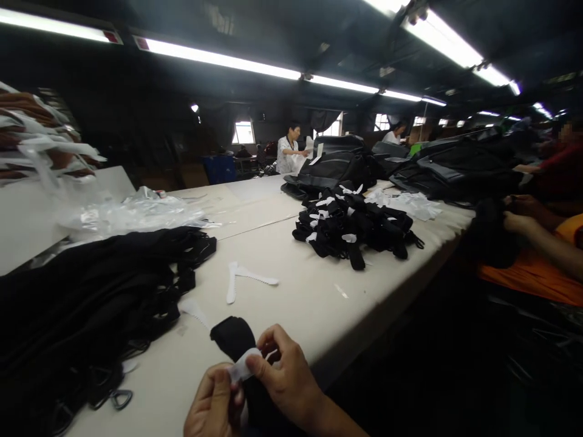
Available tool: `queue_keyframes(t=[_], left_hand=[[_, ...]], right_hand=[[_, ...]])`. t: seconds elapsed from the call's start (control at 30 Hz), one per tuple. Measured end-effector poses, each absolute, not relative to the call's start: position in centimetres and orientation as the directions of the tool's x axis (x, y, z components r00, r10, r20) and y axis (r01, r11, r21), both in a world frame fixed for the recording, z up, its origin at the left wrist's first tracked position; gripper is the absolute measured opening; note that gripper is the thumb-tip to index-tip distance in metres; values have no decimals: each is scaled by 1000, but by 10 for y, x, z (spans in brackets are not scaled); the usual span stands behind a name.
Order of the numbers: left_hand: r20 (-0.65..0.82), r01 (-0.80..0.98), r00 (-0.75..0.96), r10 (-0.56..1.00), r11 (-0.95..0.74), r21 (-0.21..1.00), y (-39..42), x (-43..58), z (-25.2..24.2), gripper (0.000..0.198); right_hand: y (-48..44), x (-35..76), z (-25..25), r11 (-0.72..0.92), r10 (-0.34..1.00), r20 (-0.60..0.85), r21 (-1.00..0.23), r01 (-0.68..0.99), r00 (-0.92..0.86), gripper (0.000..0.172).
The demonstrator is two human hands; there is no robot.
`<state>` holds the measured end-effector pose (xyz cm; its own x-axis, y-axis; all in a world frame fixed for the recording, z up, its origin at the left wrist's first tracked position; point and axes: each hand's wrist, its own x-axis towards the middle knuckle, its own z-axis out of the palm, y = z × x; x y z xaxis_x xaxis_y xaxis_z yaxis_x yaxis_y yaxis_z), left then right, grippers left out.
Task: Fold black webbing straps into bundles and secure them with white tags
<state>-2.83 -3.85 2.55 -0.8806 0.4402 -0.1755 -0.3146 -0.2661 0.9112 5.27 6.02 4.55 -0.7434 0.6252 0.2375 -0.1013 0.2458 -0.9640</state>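
Note:
A folded black strap (234,337) lies at the table's near edge with a white strip (245,365) wrapped across it. My left hand (212,400) pinches the left end of that strip between thumb and fingers. On the strip's other side, my right hand (291,373) presses it with the thumb, its fingers curled behind. Part of the strap is hidden below my hands. Two loose white strips with a notched edge (252,276) lie beyond, and another white strip (195,311) rests left of the strap.
Long black straps (104,291) with buckles (121,399) cover the left side. A heap of bundled black straps (353,227) sits farther back, near black bags (334,161). Clear plastic (141,212) lies at left. Co-workers stand behind the table (291,315) and at right.

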Motion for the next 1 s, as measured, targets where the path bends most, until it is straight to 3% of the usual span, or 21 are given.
queue_keyframes(t=[0.1,0.17,0.23,0.3,0.33,0.37,0.43,0.53,0.6,0.67,0.77,0.87,1.0], left_hand=[[-121,-297,-886,448,-348,889,-23,-21,38,54],[-52,-253,-881,471,-374,892,-21,-19,44,48],[23,-181,-874,485,-369,911,-28,-20,45,39],[84,-82,-881,465,-325,942,-41,-26,43,33],[113,-24,-885,451,-288,957,-50,-31,40,32],[143,38,-888,437,-240,970,-59,-38,38,31],[238,221,-894,381,-87,971,-78,-56,36,28],[411,466,-873,263,200,862,-104,-92,40,19],[499,546,-838,221,317,775,-114,-119,49,14],[549,602,-798,248,377,704,-113,-146,60,10],[567,682,-731,380,438,586,-89,-189,75,13],[512,718,-696,503,497,487,-49,-232,83,22],[389,670,-742,546,630,393,0,-274,80,35]], right_hand=[[67,55,45,71,529,219,-974,-214,-820,47],[86,54,49,60,516,204,-977,-203,-832,44],[122,52,61,200,569,212,-973,-116,-795,40],[169,49,79,482,649,310,-874,60,-695,39],[193,46,88,613,700,394,-760,217,-596,38],[215,44,96,631,725,426,-726,273,-541,38],[248,39,103,648,744,490,-697,308,-455,41],[257,35,85,682,726,571,-672,289,-383,42],[244,34,57,690,713,570,-674,265,-408,38],[229,32,28,706,663,506,-668,235,-551,34],[216,24,0,734,568,423,-649,201,-707,33],[218,19,-6,707,575,378,-675,209,-726,31],[219,22,1,698,570,384,-692,182,-726,27]])
